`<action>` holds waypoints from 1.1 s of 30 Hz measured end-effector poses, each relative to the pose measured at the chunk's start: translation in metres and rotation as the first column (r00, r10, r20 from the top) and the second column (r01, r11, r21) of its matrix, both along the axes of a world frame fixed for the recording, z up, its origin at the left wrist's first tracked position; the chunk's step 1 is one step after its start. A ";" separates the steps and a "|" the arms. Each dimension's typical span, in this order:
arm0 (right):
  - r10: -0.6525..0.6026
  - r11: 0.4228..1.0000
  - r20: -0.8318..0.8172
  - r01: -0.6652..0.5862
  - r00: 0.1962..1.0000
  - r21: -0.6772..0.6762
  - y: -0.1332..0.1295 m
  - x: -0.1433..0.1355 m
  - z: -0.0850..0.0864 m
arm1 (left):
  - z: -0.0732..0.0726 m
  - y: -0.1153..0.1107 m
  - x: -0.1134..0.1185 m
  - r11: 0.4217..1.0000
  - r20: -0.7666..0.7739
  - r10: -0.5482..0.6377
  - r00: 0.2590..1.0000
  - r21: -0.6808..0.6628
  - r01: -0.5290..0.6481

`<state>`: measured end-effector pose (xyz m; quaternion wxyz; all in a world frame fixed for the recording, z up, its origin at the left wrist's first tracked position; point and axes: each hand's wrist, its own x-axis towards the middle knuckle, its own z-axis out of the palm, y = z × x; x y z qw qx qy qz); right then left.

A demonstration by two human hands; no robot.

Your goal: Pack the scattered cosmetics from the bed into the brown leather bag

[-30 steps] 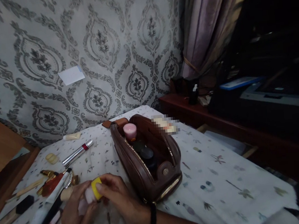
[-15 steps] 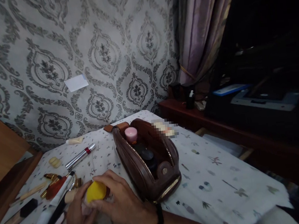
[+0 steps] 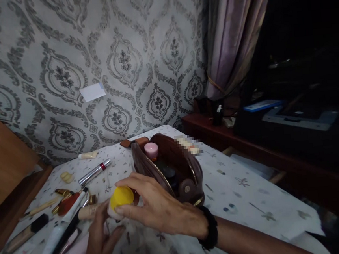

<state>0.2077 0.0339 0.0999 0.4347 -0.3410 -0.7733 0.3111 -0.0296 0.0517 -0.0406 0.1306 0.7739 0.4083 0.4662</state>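
My right hand, with a black band on its wrist, grips a small jar with a yellow top between thumb and fingers. Close by on the left, my left hand has its thumb and fingers apart; its fingertips are near the jar's pale lower side. Behind my right hand stands a brown zip bag, unzipped, with a pink-lidded jar and dark items inside. A beige tube lies beside my left hand.
Tubes, brushes and a silver tube lie on the patterned cloth at the left. A wooden panel stands at far left. Behind are a patterned wall and, at right, a dark red desk with a drawer.
My right hand has moved right and slightly up with the yellow-topped jar, towards the bag. The fingers of my left hand have loosened from around it. The view has shifted slightly.
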 end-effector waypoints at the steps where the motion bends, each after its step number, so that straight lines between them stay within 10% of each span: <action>1: -0.002 1.000 0.003 0.002 1.000 0.000 0.000 -0.002 -0.005 | 0.003 -0.003 0.003 0.998 0.057 -0.035 0.998 -0.054 0.038; 17: -0.044 0.999 0.040 0.044 0.998 -0.002 0.002 -0.023 -0.046 | 0.020 -0.002 0.018 0.720 0.671 0.118 0.732 -0.565 0.402; 29: -0.197 0.922 -0.449 0.008 0.871 -0.388 0.037 -0.065 -0.113 | 0.037 0.017 0.003 0.834 0.461 0.023 0.887 -0.498 0.237; 33: -0.305 0.916 -0.379 0.161 0.874 -0.367 0.038 -0.060 -0.123 | 0.042 0.024 -0.017 0.941 0.136 0.149 0.979 -0.323 -0.098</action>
